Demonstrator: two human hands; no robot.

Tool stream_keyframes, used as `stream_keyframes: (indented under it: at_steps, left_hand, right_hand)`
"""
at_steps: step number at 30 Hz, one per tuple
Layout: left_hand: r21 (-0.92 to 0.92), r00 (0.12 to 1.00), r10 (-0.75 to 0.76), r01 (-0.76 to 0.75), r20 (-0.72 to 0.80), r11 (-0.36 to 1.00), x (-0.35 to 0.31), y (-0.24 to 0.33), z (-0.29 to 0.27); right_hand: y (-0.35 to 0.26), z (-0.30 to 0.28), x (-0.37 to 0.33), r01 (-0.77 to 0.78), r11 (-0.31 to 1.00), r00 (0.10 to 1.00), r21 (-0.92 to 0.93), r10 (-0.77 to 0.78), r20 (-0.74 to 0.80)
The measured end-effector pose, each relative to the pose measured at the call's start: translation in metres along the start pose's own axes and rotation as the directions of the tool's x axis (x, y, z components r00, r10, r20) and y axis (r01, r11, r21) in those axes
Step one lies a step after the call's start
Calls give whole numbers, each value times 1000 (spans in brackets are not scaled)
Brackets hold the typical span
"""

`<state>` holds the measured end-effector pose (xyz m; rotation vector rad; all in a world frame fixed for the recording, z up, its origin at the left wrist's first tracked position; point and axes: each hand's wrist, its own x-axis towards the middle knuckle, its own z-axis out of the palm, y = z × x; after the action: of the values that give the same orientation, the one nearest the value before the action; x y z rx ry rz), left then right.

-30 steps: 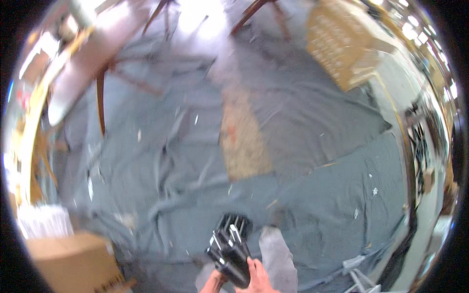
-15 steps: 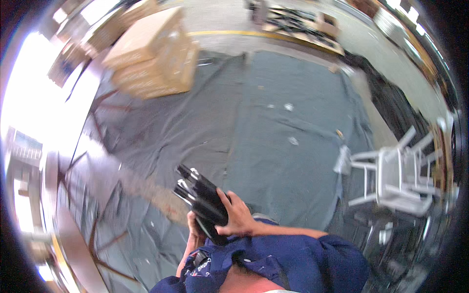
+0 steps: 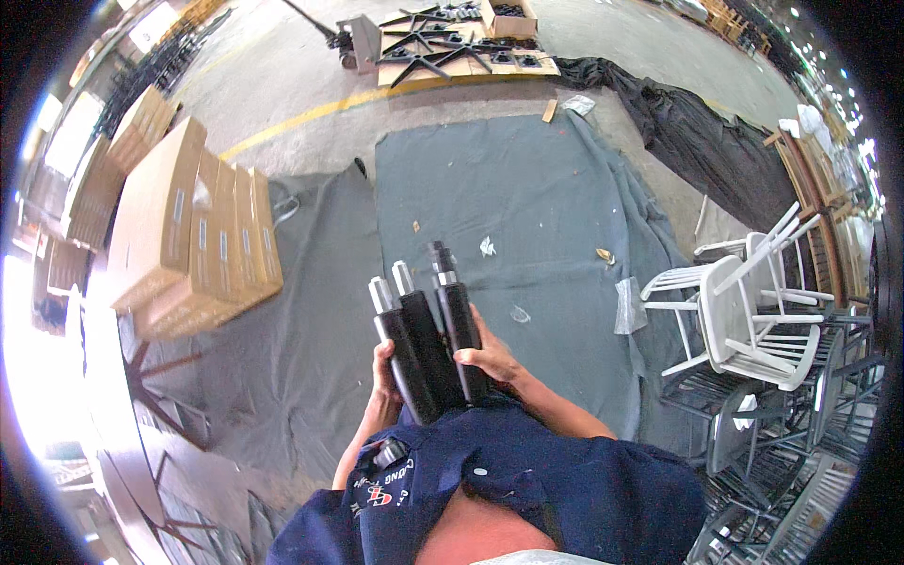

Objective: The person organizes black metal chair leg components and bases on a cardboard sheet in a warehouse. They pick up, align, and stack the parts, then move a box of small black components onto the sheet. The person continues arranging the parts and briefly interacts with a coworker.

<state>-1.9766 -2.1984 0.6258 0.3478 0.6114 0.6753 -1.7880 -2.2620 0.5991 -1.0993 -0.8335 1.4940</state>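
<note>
I hold three black cylinders with silver tips (image 3: 426, 331), like chair gas lifts, bunched upright against my chest. My left hand (image 3: 384, 369) wraps the left side of the bundle. My right hand (image 3: 490, 356) grips the right cylinder and presses it to the others. Below them is my dark blue shirt (image 3: 508, 490). A grey floor cloth (image 3: 527, 217) spreads out in front of me.
Stacked cardboard boxes (image 3: 184, 235) lie at the left. White wooden chairs (image 3: 744, 311) and dark chair frames stand at the right. Black star-shaped chair bases (image 3: 443, 47) rest on cardboard at the far end, beside a yellow floor line. A black cloth (image 3: 697, 122) lies crumpled at the upper right.
The view has swung round: the boxes went from the upper right to the left, and the white chairs came into view. Both hands keep the cylinders, now held closer to my body.
</note>
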Motion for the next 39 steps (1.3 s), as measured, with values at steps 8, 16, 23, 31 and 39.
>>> stream_keyframes:
  at_steps: [8,16,23,31,39]
  left_hand:
    - [134,972,-112,86,205,987,269,103,61]
    - [8,991,17,-18,132,1000,531,201,155]
    - [-130,990,-1,20,140,991,723,272,196]
    - [-274,1000,5,-2,11,962,1009,358,235]
    - [-46,1000,7,-8,-17,999,1230,452,319]
  right_hand:
    - [-37,-150,194,-23,877,951,481,167,-259]
    - [-177,-340,426,-98,925,947,367,200,-251]
    - [-267,-466,587,-91,924,943,372,201,-267]
    - [-361,-605,797,-71,786,907,614,307,-288]
    - [-443,-747,977,-74,810,884,582,324,-338]
